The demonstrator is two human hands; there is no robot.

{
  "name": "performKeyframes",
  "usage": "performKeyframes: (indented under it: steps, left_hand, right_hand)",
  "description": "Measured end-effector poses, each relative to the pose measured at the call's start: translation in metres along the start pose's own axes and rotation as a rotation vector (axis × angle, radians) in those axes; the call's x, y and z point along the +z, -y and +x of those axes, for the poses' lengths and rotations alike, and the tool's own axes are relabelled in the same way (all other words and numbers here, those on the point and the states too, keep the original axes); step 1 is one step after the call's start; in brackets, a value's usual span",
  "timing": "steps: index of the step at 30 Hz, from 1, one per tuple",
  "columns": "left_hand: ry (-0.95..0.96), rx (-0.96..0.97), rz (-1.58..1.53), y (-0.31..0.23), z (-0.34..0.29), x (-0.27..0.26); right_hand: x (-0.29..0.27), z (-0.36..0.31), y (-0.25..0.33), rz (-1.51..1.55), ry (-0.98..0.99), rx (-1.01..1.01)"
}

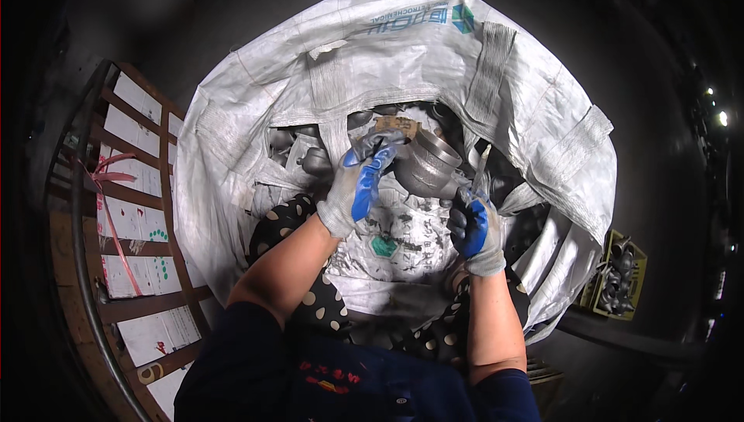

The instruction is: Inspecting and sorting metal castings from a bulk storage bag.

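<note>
A dark grey metal pipe fitting (428,165), apparently a tee with a wide round mouth, is tilted between my hands above the sack's opening. My right hand (474,227), in a grey and blue work glove, curls around the short branch at its lower right. Gloved the same way, my left hand (363,180) is closed by the fitting's left side. Its fingertips are pinched together, and what they hold, if anything, is too dark to make out. Beneath lies white woven sheeting (387,255) with dark marks and a green patch, reaching toward my lap.
A large white woven bulk sack (232,131) surrounds the work, with several more metal fittings (316,160) inside. At left stands a metal-framed rack (164,158) with white panels and a pink tie (115,176). A yellow crate (593,286) of metal fittings is at right.
</note>
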State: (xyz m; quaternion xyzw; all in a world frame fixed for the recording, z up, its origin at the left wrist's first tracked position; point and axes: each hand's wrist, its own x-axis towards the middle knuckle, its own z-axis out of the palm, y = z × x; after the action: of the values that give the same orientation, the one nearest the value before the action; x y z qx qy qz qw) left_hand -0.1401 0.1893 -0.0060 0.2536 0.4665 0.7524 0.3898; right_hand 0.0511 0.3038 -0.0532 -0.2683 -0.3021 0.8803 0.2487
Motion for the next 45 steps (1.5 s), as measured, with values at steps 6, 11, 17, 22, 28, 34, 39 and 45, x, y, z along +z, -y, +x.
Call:
performKeyframes:
  steps: [6, 11, 17, 22, 28, 34, 39, 45]
  left_hand:
    - [0.138, 0.111, -0.079, 0.003, 0.002, -0.006]
    - [0.492, 0.329, 0.316, 0.015, 0.001, -0.039]
    - [0.513, -0.177, -0.255, -0.007, -0.006, -0.006]
    - [0.335, -0.013, 0.028, 0.011, -0.011, -0.016]
    - [0.243, 0.009, 0.133, -0.002, -0.019, -0.015]
    - [0.183, 0.058, 0.161, 0.002, -0.02, -0.011]
    - [0.156, 0.018, 0.27, 0.003, -0.018, -0.014]
    - [0.18, 0.026, 0.089, 0.002, -0.021, -0.011]
  right_hand:
    - [0.008, -0.002, -0.001, 0.345, 0.212, 0.131]
    - [0.003, 0.0, -0.006, 0.441, 0.266, 0.238]
    - [0.004, 0.0, -0.003, 0.321, 0.306, 0.201]
    - [0.025, -0.008, 0.006, -0.595, -0.016, -0.156]
    - [0.046, -0.035, 0.016, -0.767, -0.061, -0.475]
    - [0.047, -0.06, 0.012, -1.007, 0.093, -0.532]
    - [0.061, -0.065, 0.027, -1.195, 0.127, -0.594]
    - [0.065, -0.068, 0.031, -1.402, 0.06, -0.585]
